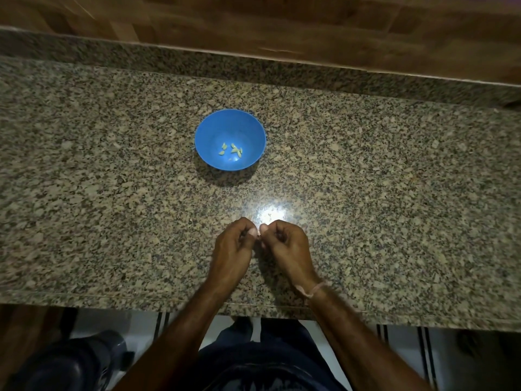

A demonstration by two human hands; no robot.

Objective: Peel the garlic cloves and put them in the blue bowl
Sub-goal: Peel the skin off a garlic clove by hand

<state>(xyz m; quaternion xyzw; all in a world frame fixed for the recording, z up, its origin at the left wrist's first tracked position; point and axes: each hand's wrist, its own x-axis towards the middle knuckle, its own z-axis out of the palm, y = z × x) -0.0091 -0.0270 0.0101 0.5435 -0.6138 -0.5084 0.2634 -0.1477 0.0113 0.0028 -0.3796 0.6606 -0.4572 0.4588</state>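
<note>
The blue bowl (211, 128) stands on the granite counter, a little left of centre, with several pale peeled garlic cloves (233, 150) lying in its bottom. Nearer the front edge, my left hand (232, 249) and my right hand (287, 246) meet fingertip to fingertip above the counter. Both have curled fingers and pinch a small garlic clove (258, 235) between them; the fingers hide nearly all of it. The hands are well in front of the bowl.
The speckled granite counter (394, 193) runs the full width, with a raised back edge and wooden panelling (282, 24) behind. A bright light reflection lies just beyond my fingertips. Below the front edge are a tiled floor and a dark object (73, 362) at lower left.
</note>
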